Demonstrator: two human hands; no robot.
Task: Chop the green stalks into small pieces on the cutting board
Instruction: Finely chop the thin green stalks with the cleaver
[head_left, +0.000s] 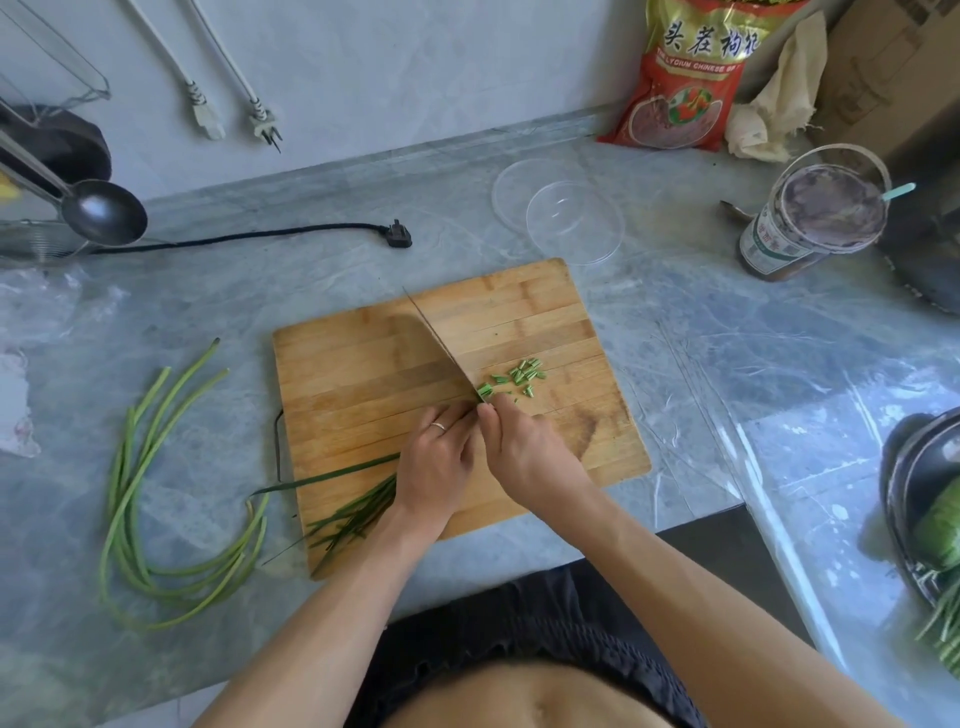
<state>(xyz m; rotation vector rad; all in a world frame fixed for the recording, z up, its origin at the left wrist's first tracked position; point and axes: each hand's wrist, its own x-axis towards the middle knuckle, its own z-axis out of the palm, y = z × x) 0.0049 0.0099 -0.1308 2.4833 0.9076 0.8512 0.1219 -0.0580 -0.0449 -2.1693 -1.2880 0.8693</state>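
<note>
While the left hand (439, 462) presses a bunch of green stalks (353, 512) down on the cutting board (363, 364), fingers curled over them, the right hand (524, 447) grips a knife (441, 348) whose blade meets the stalk ends. Chopped pieces (522, 376) lie just beyond the right hand. Uncut stalks (156, 499) rest left of the left hand. Farther beyond the right hand, two clear lids (561, 213) lie flat, and a jar (815, 218) holds dark paste.

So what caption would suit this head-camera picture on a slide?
Right hand slices green stalks with a knife on a wooden cutting board while the left hand steadies them.
</note>
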